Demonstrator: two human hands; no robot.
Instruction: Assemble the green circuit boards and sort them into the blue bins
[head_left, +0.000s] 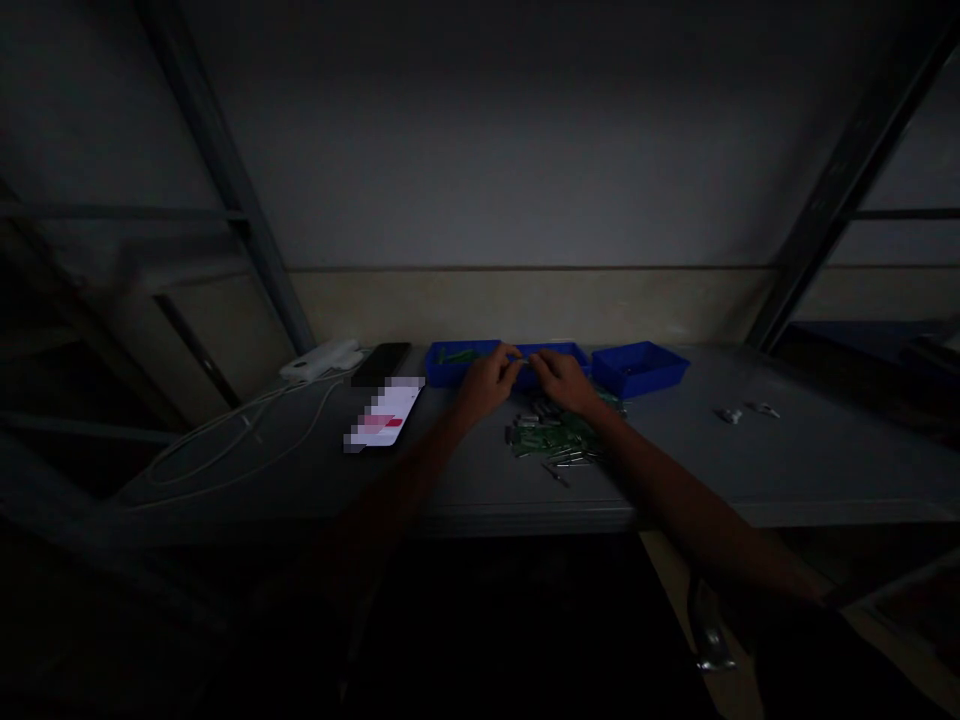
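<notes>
My left hand (489, 380) and my right hand (561, 378) meet over the middle blue bin (574, 352), fingers pinched close together. Between the fingertips is a small thin piece (523, 360), too dark and small to name; both hands appear to grip it. Below my right hand lies a pile of small metal and green parts (555, 438) on the grey shelf. One slim metal part (556, 474) lies at the pile's front edge. Green pieces (457, 356) sit in the left blue bin (442, 375), next to my left hand.
A third blue bin (637, 370) stands right of my hands. A lit phone (386, 420), a dark box-like object (381, 364) and a white device (321, 360) with cables (247, 405) are on the left. Two small pieces (729, 415) lie at right. Metal posts flank the shelf.
</notes>
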